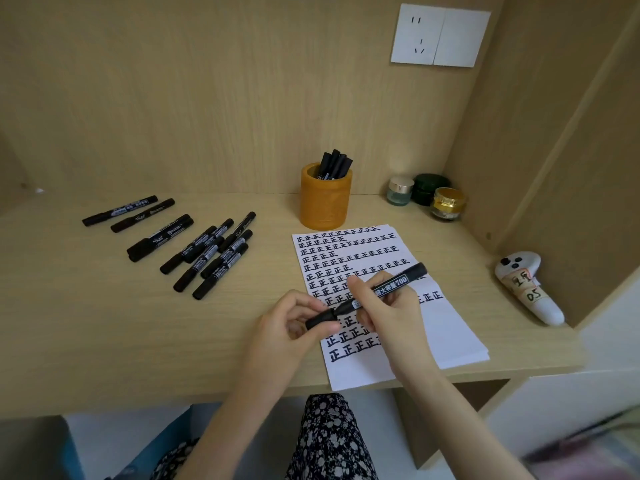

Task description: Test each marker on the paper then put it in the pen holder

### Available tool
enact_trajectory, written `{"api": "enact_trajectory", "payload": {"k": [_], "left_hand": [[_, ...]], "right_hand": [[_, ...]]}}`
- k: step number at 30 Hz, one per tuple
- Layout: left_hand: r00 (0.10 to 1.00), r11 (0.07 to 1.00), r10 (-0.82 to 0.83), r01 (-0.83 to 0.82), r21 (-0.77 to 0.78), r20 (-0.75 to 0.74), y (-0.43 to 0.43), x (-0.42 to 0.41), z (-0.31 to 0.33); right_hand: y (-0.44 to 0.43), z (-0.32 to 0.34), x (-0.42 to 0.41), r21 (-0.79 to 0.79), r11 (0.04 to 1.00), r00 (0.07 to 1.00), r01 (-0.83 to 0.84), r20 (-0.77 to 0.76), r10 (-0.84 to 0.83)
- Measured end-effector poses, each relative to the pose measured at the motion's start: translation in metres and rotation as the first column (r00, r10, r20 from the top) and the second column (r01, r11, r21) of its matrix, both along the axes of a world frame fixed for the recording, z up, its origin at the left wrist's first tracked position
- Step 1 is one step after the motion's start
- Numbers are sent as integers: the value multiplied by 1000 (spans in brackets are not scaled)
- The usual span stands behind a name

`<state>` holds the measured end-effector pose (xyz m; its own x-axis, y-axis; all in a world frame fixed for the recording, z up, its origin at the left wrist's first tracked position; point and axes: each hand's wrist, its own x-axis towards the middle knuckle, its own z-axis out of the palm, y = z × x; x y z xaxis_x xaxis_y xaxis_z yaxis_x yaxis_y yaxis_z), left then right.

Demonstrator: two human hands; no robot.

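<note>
A desk (104, 341) of pale wood grain stands in a niche of the same wood. Straight beyond the fingers (358, 289) rises the back panel (173, 98). High above them, a little to the right, is a white socket plate (417, 34), with a plain white switch (460, 38) touching it. To the right of the fingers the side panel (519, 133) closes the corner, where three small jars (427, 188) stand. The light is soft and even. Nearer than the fingers, under the desk edge, the view is blurred; it seems a pale floor (114, 427).

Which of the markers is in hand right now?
The marker above the paper: the left hand pinches one end, the right hand grips its barrel. The rest lie on the desk at left or stand in the pen holder.
</note>
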<state>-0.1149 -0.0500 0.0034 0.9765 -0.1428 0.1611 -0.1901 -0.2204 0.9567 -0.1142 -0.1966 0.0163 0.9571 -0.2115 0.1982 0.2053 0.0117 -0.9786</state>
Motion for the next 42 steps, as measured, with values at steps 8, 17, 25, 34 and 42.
{"api": "enact_trajectory", "payload": {"k": [8, 17, 25, 34, 42], "left_hand": [[1000, 999, 16, -15, -51, 26, -4, -7, 3], [997, 992, 67, -62, -107, 47, -6, -6, -2], [991, 997, 72, -73, 10, 117, 7, 7, 7], [969, 981, 112, -144, 133, 221, 13, 27, 24], [978, 990, 115, -127, 59, 177, 6, 55, 30]], "right_hand": [[14, -9, 3, -2, 999, 999, 32, 13, -32], [19, -10, 6, 32, 999, 1000, -5, 3, 5], [6, -6, 17, -94, 996, 989, -7, -146, -7], [-13, 11, 30, -712, 701, 968, 40, 201, 148], [-6, 15, 67, -584, 811, 973, 49, 213, 95]]}}
